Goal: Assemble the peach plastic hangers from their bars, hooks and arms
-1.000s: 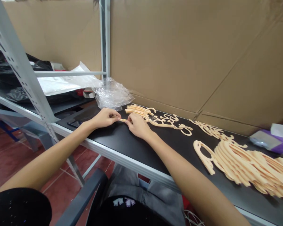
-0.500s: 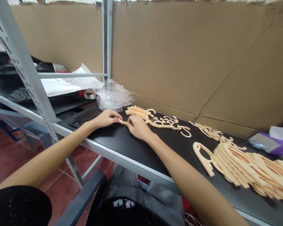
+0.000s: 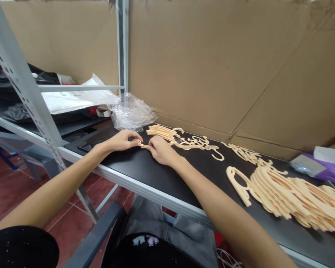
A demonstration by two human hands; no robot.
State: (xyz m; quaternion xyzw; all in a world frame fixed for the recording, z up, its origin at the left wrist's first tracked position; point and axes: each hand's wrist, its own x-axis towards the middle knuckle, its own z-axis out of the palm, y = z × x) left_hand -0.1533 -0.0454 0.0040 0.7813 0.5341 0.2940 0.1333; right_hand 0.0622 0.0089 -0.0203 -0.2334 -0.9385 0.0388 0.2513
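Observation:
A thin cream plastic hanger piece [image 3: 144, 146] spans the small gap between my hands, low over the black shelf; most of it is covered by fingers. My left hand [image 3: 126, 140] pinches its left end between thumb and fingertips. At the other end my right hand [image 3: 161, 149] is closed on it, with the thumb underneath and the fingers curled over. Just behind my right hand lies a bundle of cream strips [image 3: 162, 130]. Loose cream hanger parts with hooks [image 3: 194, 143] spread to the right of it.
A large pile of cream hangers [image 3: 290, 197] covers the shelf's right side, with more hanger parts [image 3: 245, 153] behind. Crumpled clear plastic [image 3: 131, 111] sits at the back left by a metal post. Cardboard [image 3: 212, 67] walls the rear. A purple package [image 3: 321, 167] lies far right.
The whole view has shifted slightly, so things appear a little further left. Both hands keep their hold on the hanger piece in nearly the same pose.

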